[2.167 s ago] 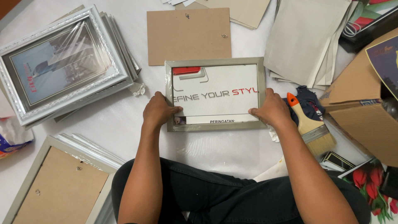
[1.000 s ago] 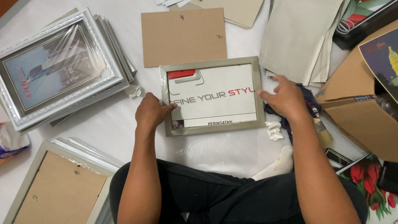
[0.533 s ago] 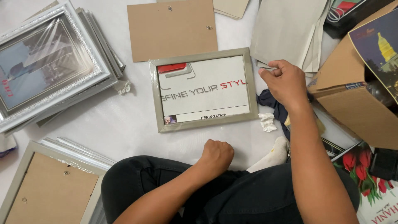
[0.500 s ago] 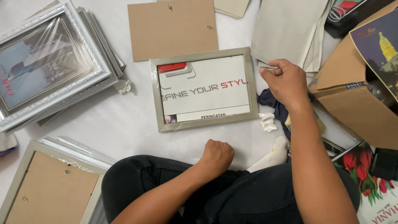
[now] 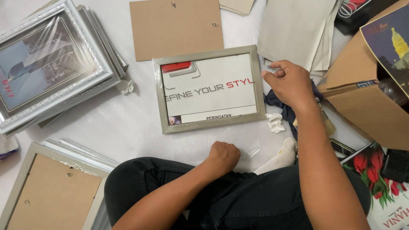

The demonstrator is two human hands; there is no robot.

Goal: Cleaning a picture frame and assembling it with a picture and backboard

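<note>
A grey picture frame point(image 5: 209, 90) with a white printed insert lies face up on the white floor in front of me. My right hand point(image 5: 289, 83) hovers at the frame's right edge, fingers curled with the thumb and forefinger pinched; whether it holds anything I cannot tell. My left hand point(image 5: 223, 156) rests as a closed fist on my knee, below the frame and apart from it. A brown backing board point(image 5: 177, 28) lies just beyond the frame.
A stack of silver wrapped frames point(image 5: 51, 68) sits at the left; another frame lies back up point(image 5: 51, 191) at the lower left. Grey sheets point(image 5: 298, 30) and a cardboard box point(image 5: 366, 89) crowd the right, with a dark cloth point(image 5: 283, 106) and crumpled paper point(image 5: 276, 122) beside the frame.
Both hands left the frame's lower edge. My left hand drew back to my knee as a fist; my right hand moved up to the frame's right edge and stays there.
</note>
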